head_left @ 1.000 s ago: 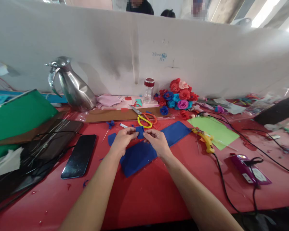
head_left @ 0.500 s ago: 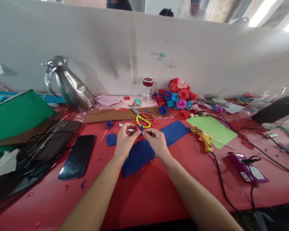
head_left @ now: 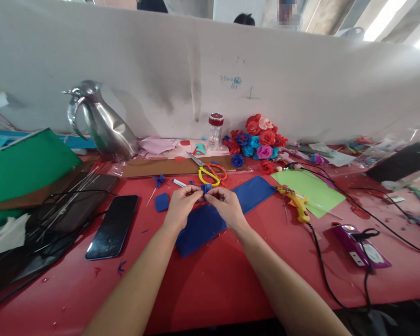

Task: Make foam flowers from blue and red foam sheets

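A small blue petal piece (head_left: 206, 188), paper or thin foam, is pinched between my two hands. My left hand (head_left: 182, 204) grips its left side with thumb and fingers. On its right side my right hand (head_left: 225, 204) does the same. Beneath them a long blue strip (head_left: 255, 193) lies slantwise on the red table. Just beyond the fingertips are scissors (head_left: 210, 176) with yellow and orange handles. A white marker (head_left: 179, 183) lies behind my left hand, and a stack of small blue squares (head_left: 162, 202) sits to its left.
A phone (head_left: 112, 226) lies left, before a steel jug (head_left: 107, 123). Behind stand a glass jar (head_left: 215, 130) and a bunch of paper roses (head_left: 262, 137). To the right are a yellow glue gun (head_left: 297, 203), green sheet (head_left: 311, 189) and purple power strip (head_left: 360, 247) with cables.
The blue piece between my fingers has turned from a narrow, edge-on shape to a wider face. Both hands stay almost in place, with small finger shifts.
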Tool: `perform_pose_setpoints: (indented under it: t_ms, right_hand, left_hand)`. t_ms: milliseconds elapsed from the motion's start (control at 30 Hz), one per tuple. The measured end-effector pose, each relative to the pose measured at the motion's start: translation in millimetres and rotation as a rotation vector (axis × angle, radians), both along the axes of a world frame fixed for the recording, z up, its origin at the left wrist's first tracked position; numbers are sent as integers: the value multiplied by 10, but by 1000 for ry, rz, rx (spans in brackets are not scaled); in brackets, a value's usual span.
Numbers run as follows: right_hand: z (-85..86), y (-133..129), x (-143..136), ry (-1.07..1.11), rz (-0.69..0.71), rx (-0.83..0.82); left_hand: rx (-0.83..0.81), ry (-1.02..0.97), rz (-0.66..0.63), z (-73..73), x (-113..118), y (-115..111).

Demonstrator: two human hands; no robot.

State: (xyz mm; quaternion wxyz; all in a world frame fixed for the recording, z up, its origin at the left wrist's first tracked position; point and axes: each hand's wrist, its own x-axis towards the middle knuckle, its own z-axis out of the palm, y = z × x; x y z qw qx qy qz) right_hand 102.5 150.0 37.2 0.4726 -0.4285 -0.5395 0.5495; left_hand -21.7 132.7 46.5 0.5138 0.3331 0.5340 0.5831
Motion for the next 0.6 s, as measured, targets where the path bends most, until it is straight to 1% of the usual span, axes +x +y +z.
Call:
perform_pose_setpoints:
  t_ms: [133, 233, 300, 367, 433, 500, 600]
  right_hand:
    - [20, 3, 15, 48, -7, -46]
    - [35, 39, 56, 137, -88, -111]
    - [32, 65, 74, 172, -141, -142]
    - [19, 73, 70, 160, -162, -141]
    - [7, 60, 51, 110, -169, -97]
    - [7, 35, 37, 40, -194, -5]
    - [31, 12, 56, -62, -282, 143]
  left_hand:
    - [-27, -82, 11, 15, -18, 4]
    - [-31, -142, 26, 48, -30, 1]
    - [-17, -148, 43, 58, -32, -1]
    - [8, -104, 62, 52, -26, -2]
    - [47, -19, 83, 37, -17, -2]
    - [97, 78, 108, 18, -17, -2]
    - [173, 197, 144, -6, -46, -1]
